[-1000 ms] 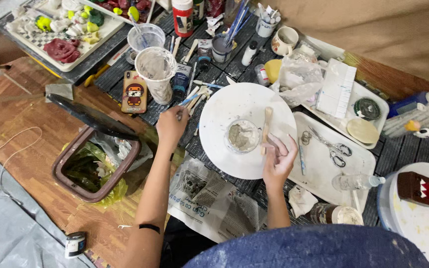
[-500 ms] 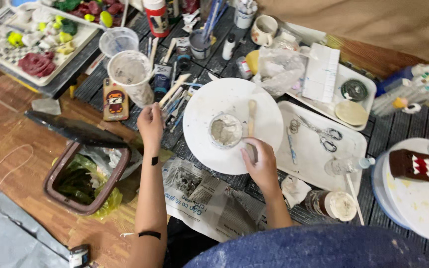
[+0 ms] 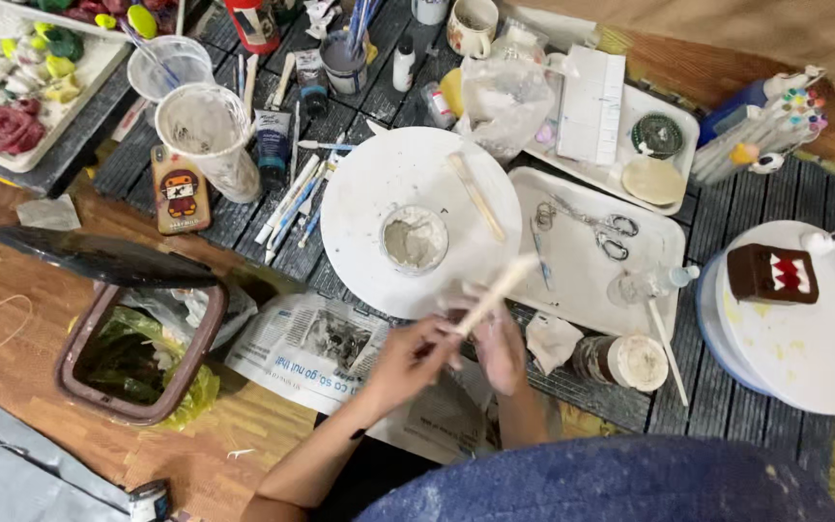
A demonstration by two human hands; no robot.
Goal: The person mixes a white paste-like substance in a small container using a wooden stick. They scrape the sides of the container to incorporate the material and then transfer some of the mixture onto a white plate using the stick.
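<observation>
Both my hands meet low in the middle, over the near edge of a white round board [image 3: 379, 184]. My left hand [image 3: 406, 362] pinches the lower end of a pale wooden stick [image 3: 500, 290], which slants up to the right. My right hand [image 3: 501, 346] is closed against the same stick just beside it; the hands and stick are blurred by motion. A small cup of grey-white paste [image 3: 415, 239] stands on the board, and a second wooden stick [image 3: 475, 196] lies next to it.
A brown bin with a green liner [image 3: 137, 353] and its black lid [image 3: 99, 256] sit at left, with newspaper [image 3: 306, 348] beside it. A white tray holds scissors [image 3: 601, 230]. Nearby are a jar [image 3: 625, 361], a phone [image 3: 181, 188], a plastic cup [image 3: 210, 135] and a brown box figure [image 3: 770, 274].
My left hand left the brushes beside the board and came back toward me. My right hand drew off the board. Both now meet on a stick near the board's front edge.
</observation>
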